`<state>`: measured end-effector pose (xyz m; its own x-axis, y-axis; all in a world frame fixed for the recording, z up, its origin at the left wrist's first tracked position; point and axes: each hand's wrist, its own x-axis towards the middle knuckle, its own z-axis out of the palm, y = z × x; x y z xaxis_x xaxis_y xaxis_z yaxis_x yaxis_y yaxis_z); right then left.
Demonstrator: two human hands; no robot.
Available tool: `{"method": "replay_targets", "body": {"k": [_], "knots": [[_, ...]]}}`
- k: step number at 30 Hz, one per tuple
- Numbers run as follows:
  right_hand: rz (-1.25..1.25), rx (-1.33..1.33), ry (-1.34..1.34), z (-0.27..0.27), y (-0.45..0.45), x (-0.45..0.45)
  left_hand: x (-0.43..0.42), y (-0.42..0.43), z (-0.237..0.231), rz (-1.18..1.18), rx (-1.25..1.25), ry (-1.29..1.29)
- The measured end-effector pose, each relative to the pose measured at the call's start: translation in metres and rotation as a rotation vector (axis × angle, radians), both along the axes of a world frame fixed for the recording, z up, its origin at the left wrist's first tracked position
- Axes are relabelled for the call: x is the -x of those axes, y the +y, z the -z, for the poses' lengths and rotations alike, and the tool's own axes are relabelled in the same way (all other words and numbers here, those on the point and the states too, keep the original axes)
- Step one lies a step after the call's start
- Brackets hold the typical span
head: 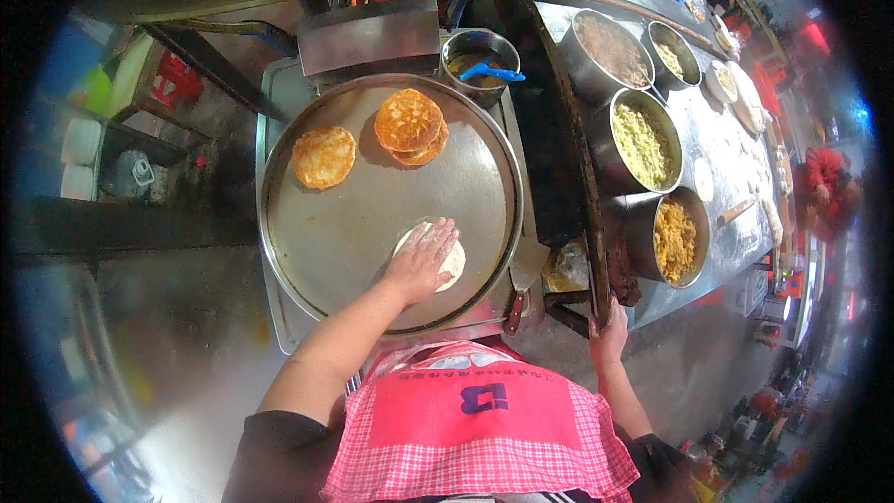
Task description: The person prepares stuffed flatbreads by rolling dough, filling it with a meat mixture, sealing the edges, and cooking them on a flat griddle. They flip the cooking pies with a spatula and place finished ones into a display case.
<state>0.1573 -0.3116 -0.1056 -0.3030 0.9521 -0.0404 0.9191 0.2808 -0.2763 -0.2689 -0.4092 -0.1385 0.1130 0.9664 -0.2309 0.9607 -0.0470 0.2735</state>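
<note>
My left hand (421, 262) lies flat, palm down, on a pale round of dough (455, 264) near the front of a large round griddle (314, 237). At the back of the griddle are a single browned flatbread (324, 158) and a small stack of browned flatbreads (409, 119). To the right, my right hand (610, 328) is at the edge of the worktable, beside a dark reddish-brown cloth (620, 269); its fingers are partly hidden, so its grip cannot be told.
A scraper (525, 269) with a wooden handle lies right of the griddle. Behind stands a pot (482, 59) with a blue-handled utensil. The floured worktable (726, 237) bears several metal pots of filling, a rolling pin (735, 212) and dough. A person in red (827, 188) is at far right.
</note>
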Motion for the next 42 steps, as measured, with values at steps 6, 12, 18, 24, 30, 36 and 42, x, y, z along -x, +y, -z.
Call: {"method": "replay_targets", "body": {"k": [6,12,18,24,30,36,42], "knots": [[0.112,0.060,-0.166,-0.008,-0.001,0.002,0.003,0.001,0.004,-0.256,0.003,-0.179],[0.008,-0.019,-0.114,-0.008,-0.006,-0.001,0.004,-0.020,0.004,-0.114,-0.007,-0.034],[0.224,-0.082,-0.169,0.001,-0.003,0.002,-0.004,-0.038,-0.011,0.001,0.038,-0.187],[0.454,0.028,0.070,-0.028,-0.052,-0.036,0.032,-0.067,-0.002,-0.046,-0.020,-0.154],[0.615,0.229,0.087,-0.040,-0.146,-0.076,0.085,-0.066,-0.007,-0.215,0.003,-0.099],[0.449,0.360,0.129,0.006,-0.156,-0.071,0.063,-0.056,-0.034,-0.215,-0.160,-0.067],[0.343,0.489,0.394,0.039,-0.137,-0.126,-0.070,-0.010,-0.060,-0.080,-0.251,-0.352]]}}
